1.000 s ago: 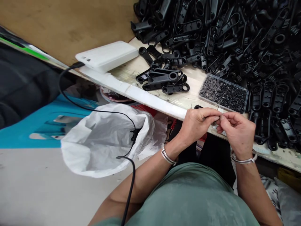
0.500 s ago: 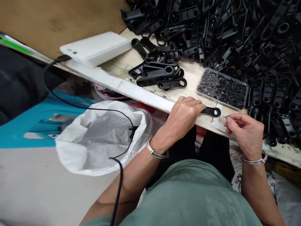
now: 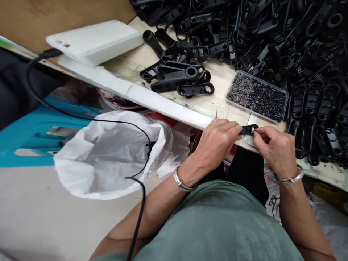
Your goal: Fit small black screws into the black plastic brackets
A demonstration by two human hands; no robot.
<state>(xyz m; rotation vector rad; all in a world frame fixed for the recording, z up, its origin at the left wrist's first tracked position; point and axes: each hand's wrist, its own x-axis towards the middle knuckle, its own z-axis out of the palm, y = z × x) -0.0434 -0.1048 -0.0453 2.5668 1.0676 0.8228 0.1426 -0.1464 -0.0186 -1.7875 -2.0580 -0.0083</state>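
- One black link-shaped part (image 3: 247,129) at the near edge of the desk (image 3: 221,81), ring end by the right hand (image 3: 277,148).
- Left hand (image 3: 217,143): fingers curled closed over the part's other end, gripping it.
- Right: thumb and forefinger drawn in at the ring; cannot tell whether they meet or pinch anything.
- Just beyond: clear box (image 3: 254,113), small dark pieces (image 3: 258,95) inside.
- Similar parts heaped behind (image 3: 258,32).
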